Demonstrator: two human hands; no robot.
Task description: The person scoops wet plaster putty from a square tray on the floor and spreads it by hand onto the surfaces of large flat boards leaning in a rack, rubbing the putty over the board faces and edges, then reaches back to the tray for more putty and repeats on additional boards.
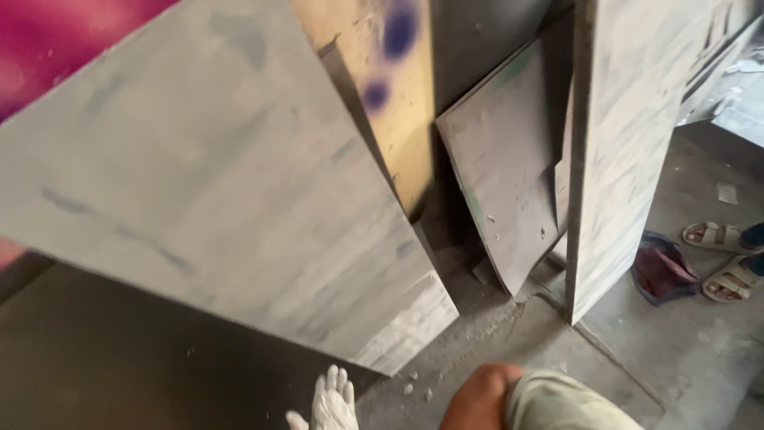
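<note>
Left hand: a white-gloved hand (333, 404) shows at the bottom edge of the view, fingers (342, 384) spread open and pointing up, holding nothing. It sits just below the lower corner of the big grey board, near it; whether it touches the board I cannot tell.
Right hand: out of view. Only a bare forearm or elbow (480, 396) with a rolled pale sleeve (557, 404) shows at the bottom, right of the glove, so its state cannot be told.
Grey board: a large flat grey board (215, 183) with darker smudges fills the left and middle of the view, tilted, its lower right corner down near the floor just above the gloved hand. Its thick pale edge shows along the lower right side.
Behind the board: a yellowish panel (402, 103) with purple spray blots stands against the wall, and a pink-magenta sprayed surface (56, 40) shows at the top left.
Leaning slab: a smaller dusty grey slab (501, 183) leans in the corner between the yellowish panel and the tall panel.
Tall panel: a streaked grey upright panel (629, 143) stands at the right, its bottom edge on the floor.
Floor: dusty grey concrete floor (684, 350) with small crumbs of debris near the board's corner.
Cloth: a dark red crumpled cloth (662, 271) lies on the floor just right of the tall panel.
Other person: two feet in pale sandals (720, 255) at the right edge, near the cloth.
</note>
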